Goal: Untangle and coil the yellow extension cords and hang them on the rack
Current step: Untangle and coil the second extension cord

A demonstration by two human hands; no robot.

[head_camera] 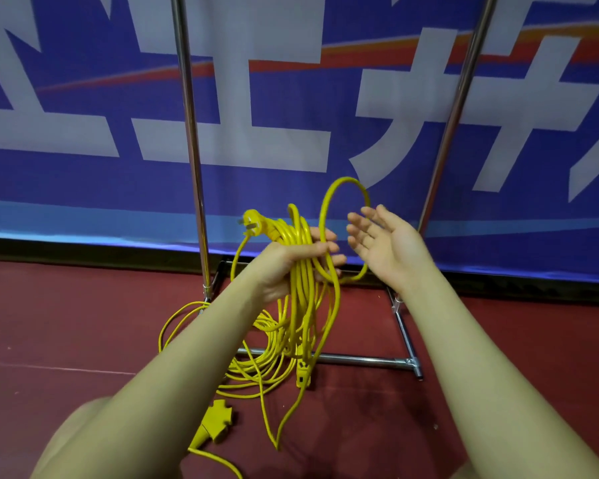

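Observation:
My left hand [291, 261] grips a bundle of coiled yellow extension cord [303, 292] at chest height, its loops hanging down. The cord's plug [251, 219] sticks out to the upper left of the fist. One loop [343, 188] arcs up and over to the right. My right hand [384, 243] is open beside that loop, palm facing left, fingers spread, holding nothing. A socket end [302, 371] dangles low. More tangled yellow cord [256, 361] lies on the floor with a multi-outlet socket [218, 420]. The rack's chrome uprights [191, 133] stand behind.
The rack's second upright [459, 108] rises at right, and its base bar [360, 359] runs across the red floor [498, 340]. A blue banner [291, 98] with large white characters covers the wall right behind the rack.

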